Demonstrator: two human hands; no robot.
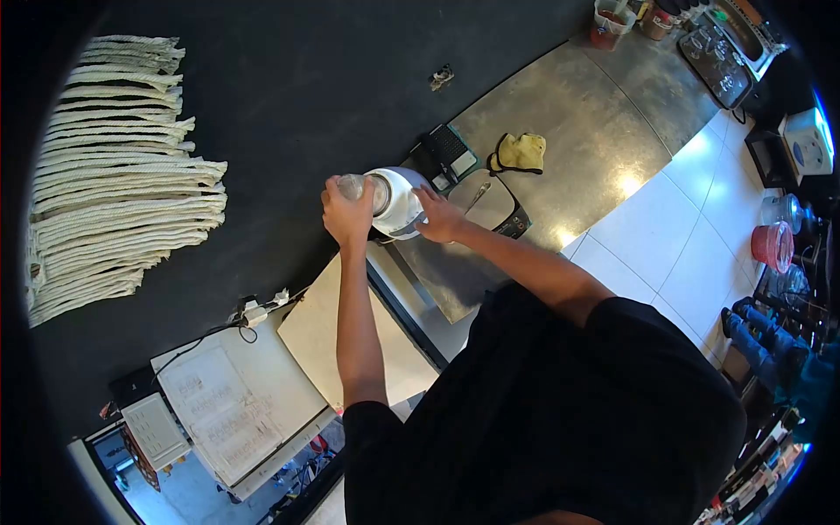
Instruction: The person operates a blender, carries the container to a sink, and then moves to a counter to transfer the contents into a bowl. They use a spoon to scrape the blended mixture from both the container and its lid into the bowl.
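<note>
My left hand (346, 213) is closed around a clear, see-through vessel (352, 185), and its round end faces a white round container (402, 199). My right hand (439, 218) lies against the other side of that container with its fingers stretched out over the edge. What is inside the container cannot be made out. Close by my right hand is a device with a pale round top and a dark button panel (513, 222). A metal spoon (479, 194) lies on this top.
Behind it are a black device with a teal edge (451, 150) and a yellow mitt with dark trim (521, 153) on the metal counter (586, 114). Pale rope strands (131, 192) hang on the dark wall. A white board (236, 394) and a person's legs (766, 346) also show.
</note>
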